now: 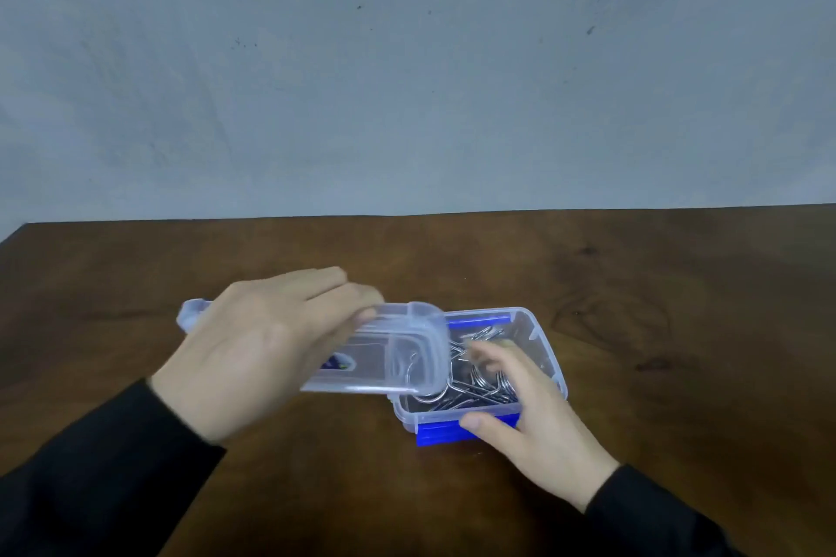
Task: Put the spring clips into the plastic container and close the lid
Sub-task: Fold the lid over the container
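A clear plastic container (545,348) with blue latches stands on the wooden table, and several silver spring clips (470,389) lie inside it. My left hand (267,348) grips the clear lid (398,353) from above and holds it tilted over the container's left end. My right hand (529,412) rests at the container's near right corner: its thumb lies against the front blue latch (439,433) and its fingers spread over the rim above the clips. The lid's left end is hidden under my left hand.
The brown wooden table (678,330) stretches to both sides of the container, and its far edge meets a grey wall (407,81). Its back left corner (27,226) is in view. Black sleeves cover both forearms.
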`<action>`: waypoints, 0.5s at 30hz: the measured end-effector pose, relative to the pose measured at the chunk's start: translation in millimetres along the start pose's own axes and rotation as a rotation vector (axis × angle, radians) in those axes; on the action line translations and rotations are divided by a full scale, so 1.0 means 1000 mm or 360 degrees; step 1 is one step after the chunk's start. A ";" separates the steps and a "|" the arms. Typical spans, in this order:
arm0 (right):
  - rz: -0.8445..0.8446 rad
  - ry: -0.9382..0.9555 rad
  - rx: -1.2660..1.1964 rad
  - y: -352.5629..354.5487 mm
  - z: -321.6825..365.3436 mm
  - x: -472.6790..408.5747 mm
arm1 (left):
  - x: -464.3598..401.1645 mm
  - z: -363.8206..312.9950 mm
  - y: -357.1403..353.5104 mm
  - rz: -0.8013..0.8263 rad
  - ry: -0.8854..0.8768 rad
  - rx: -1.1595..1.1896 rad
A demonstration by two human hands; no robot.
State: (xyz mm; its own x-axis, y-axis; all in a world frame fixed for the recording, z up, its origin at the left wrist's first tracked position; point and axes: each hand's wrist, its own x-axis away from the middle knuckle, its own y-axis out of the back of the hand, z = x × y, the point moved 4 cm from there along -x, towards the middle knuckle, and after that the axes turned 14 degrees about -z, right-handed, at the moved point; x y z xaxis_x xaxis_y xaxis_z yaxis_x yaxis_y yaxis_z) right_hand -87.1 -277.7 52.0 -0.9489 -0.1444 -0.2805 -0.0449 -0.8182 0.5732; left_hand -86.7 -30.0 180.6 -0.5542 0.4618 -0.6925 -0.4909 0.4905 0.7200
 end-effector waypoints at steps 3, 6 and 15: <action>-0.0232 -0.0101 -0.0509 0.015 0.023 -0.001 | -0.032 -0.018 -0.023 0.0027 0.0108 0.0189; -0.0487 -0.0139 -0.0612 0.034 0.033 -0.011 | -0.056 -0.023 -0.048 -0.0082 0.0288 0.0410; -0.0477 -0.0713 -0.0856 0.057 -0.030 -0.025 | 0.015 0.000 -0.116 0.0077 0.1852 0.1008</action>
State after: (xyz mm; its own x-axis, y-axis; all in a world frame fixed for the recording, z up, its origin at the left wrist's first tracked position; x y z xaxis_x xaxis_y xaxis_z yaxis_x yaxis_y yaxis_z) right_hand -56.8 -337.4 68.3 -0.9613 0.2724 0.0403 -0.2711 -0.9619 0.0356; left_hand -38.7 -79.9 86.6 -0.9670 -0.2547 0.0041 -0.2343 0.8959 0.3775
